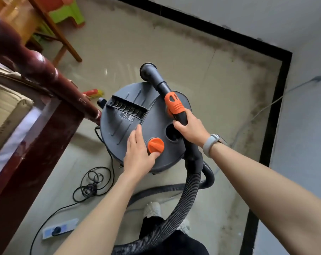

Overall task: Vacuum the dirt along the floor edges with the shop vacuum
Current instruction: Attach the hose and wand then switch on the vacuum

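**Holding the wand over the shop vacuum**

Looking down from my head camera, I count one shop vacuum (pixel 137 122), grey and round, standing on the tiled floor (pixel 202 89) just in front of me. My right hand (pixel 190 128) has its grip wrapped around the black handle of the one wand (pixel 171 105), below its orange collar; the round nozzle (pixel 148 70) pokes out past the far rim of the lid. My left hand (pixel 137 153) lies flat on the lid, fingers straight, the thumb touching the one orange knob (pixel 155 145). Beside the knob is one dark round opening, partly hidden by my right hand.

One ribbed hose (pixel 176 216) curves from the wand down past my legs and is cut off at the bottom edge. One black power cord (pixel 93 183) lies coiled on the floor to the left and one plug sits in a white power strip (pixel 59 229).

A dark band of dirt (pixel 255 92) follows the black baseboard (pixel 277 111) along two walls into the corner. A dark wooden post (pixel 36 65) blocks part of the left side. The label on the lid is too small to read.
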Demonstrator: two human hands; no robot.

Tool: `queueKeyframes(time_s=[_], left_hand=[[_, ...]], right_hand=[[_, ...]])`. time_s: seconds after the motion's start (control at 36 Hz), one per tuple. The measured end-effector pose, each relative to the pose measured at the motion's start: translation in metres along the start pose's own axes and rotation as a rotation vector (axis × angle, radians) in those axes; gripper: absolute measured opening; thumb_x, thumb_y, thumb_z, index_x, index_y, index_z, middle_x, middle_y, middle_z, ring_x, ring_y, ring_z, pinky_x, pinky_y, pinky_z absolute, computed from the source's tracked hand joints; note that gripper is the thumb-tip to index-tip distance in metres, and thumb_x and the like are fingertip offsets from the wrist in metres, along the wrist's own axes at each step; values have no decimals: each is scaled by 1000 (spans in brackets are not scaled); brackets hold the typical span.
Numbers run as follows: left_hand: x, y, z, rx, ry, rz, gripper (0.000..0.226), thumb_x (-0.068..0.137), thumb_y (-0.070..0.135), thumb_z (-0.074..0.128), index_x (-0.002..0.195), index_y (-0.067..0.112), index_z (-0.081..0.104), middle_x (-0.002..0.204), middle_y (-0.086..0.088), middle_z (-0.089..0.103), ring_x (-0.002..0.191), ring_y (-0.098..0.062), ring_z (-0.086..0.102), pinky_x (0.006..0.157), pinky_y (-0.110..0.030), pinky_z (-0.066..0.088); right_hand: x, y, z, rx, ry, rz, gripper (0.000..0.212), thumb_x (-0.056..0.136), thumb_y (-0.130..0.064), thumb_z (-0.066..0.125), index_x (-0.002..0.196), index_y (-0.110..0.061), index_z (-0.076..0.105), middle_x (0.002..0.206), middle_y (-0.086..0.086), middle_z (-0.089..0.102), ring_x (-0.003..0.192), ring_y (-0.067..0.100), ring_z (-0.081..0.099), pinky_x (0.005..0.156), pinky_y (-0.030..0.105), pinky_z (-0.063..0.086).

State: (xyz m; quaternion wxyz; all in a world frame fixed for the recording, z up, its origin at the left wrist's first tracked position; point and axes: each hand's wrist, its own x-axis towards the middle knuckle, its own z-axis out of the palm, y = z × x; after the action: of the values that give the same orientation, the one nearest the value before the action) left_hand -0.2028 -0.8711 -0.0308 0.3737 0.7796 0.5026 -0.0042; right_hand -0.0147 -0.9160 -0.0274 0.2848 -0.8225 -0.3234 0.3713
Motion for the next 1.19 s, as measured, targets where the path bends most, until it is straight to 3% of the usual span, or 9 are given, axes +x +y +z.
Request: queueKeyframes(time_s=[0.14,0.22,0.28,0.44,0.53,0.69,0.83,1.03,1.19], left_hand=[[7,5,-2,-21,-9,-77,104,83,30,72,153,20,-5,159,-2,5,147,-19,6,109,-50,30],[8,9,-3,-9,-9,-128,104,84,30,71,153,22,-7,159,1,2,147,-18,4,109,-51,29],[8,16,-3,6,0,-168,103,84,30,70,153,22,-7,160,1,2,147,-18,5,109,-49,29],[11,42,5,37,62,-372,103,81,19,73,153,21,0,160,-6,4,146,-27,10,114,-45,24],[14,60,15,46,88,-527,101,82,18,71,153,20,-1,160,-7,-3,147,-31,1,117,-48,17],[19,108,34,34,172,-650,87,86,26,66,153,20,10,161,-5,-3,147,-30,-10,114,-60,9],[35,137,33,-8,283,-546,58,92,27,58,144,13,37,153,-7,29,142,-27,22,111,-48,21],[68,145,31,-250,403,-622,22,95,28,55,101,9,63,106,-12,62,105,-31,55,87,-36,39],[98,151,41,-57,336,-713,38,98,42,43,107,9,58,114,-13,62,109,-34,56,85,-40,44]], right_hand=[[11,-6,-16,66,-3,9,37,89,-19,60,124,-17,49,102,1,58,92,21,55,76,26,37],[17,-4,-28,207,31,79,24,84,-10,58,106,-15,48,88,8,62,70,28,64,64,35,51],[21,1,-44,267,24,120,21,84,-6,55,102,-12,44,78,11,59,55,26,61,52,30,50],[45,13,-104,68,-152,50,22,84,-7,54,103,-11,42,70,8,58,48,19,60,48,25,45],[68,4,-142,-106,-215,-82,23,85,-11,57,103,-14,42,66,5,59,44,12,59,46,19,44],[112,-24,-216,-539,-174,-351,28,86,-18,57,109,-12,42,83,11,61,70,35,62,63,40,53],[141,-44,-240,-883,-18,-555,17,87,-16,51,98,-10,39,85,14,61,66,37,52,58,35,35],[134,-40,-203,-880,-122,-629,25,86,-20,53,107,-10,44,91,10,64,78,40,60,62,36,42],[117,-25,-168,-718,-126,-513,24,85,-20,56,104,-11,43,86,10,60,77,41,55,62,36,36]])
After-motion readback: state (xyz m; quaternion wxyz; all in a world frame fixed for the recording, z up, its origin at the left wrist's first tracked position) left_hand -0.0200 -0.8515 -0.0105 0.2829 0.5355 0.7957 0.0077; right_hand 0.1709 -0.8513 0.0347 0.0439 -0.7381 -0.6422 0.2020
